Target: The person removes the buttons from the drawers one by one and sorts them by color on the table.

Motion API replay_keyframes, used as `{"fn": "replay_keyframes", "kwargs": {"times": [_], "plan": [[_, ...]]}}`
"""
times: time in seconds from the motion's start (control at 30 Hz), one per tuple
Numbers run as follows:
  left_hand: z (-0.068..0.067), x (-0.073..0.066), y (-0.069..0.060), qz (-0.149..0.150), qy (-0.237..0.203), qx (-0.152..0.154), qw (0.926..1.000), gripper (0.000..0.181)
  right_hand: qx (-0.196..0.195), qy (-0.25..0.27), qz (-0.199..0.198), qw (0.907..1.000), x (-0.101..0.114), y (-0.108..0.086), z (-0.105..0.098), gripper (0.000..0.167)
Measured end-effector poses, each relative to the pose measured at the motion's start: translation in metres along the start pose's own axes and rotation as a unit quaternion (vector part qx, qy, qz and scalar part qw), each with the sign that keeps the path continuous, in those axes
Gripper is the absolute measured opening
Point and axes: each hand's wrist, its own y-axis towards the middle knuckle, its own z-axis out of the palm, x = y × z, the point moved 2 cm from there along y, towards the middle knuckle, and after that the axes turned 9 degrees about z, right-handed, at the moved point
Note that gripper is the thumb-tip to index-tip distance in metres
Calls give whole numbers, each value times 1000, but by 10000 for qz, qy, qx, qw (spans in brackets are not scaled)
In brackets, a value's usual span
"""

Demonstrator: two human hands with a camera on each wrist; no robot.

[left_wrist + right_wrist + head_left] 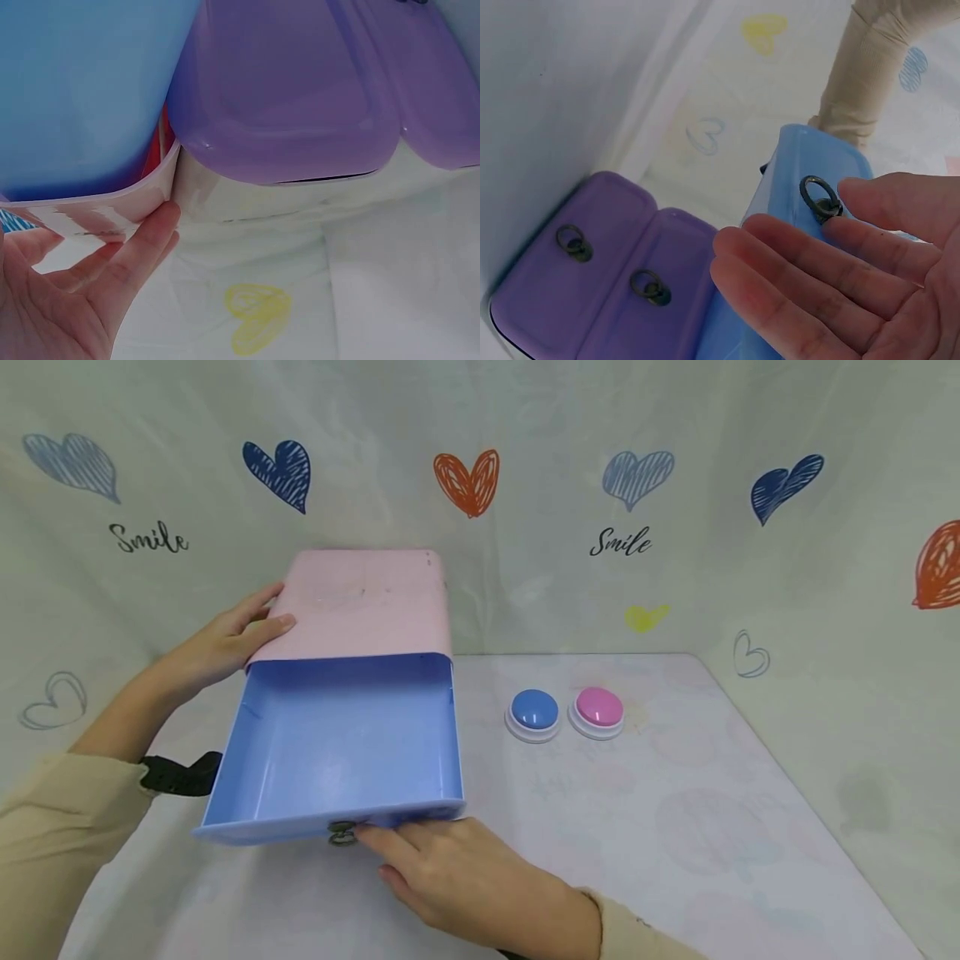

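Observation:
A pink box (367, 602) stands by the wall with its blue drawer (348, 735) pulled well out; the drawer's visible inside holds nothing. My left hand (240, 635) rests on the box's left side, thumb over the top and fingers along the side. In the left wrist view its fingers (142, 247) lie extended against the pink shell. At the drawer front, my right hand (465, 881) has its index finger touching the dark metal ring pull (342, 833). The right wrist view shows its fingers (810, 274) mostly straight, the thumb apart from them.
Two purple drawers with ring pulls, one front (574, 247) beside the other (656, 292), show in the wrist views; the head view hides them. A blue push button (535, 710) and a pink push button (599, 707) sit on the white table (622, 860), right of the drawer.

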Motion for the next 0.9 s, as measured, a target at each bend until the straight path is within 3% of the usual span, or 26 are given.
{"fn": "replay_keyframes", "kwargs": {"times": [0.4,0.7,0.9], "plan": [[1,-1,-1,12,31,-30,10000,69,295,182,196,9992,2,6,4,20],[1,-2,0,-2,-23,-17,10000,68,97,259,84,9996,3,6,4,13],[1,1,0,-21,-23,-22,10000,68,239,429,-42,9988,6,9,4,25]]}}
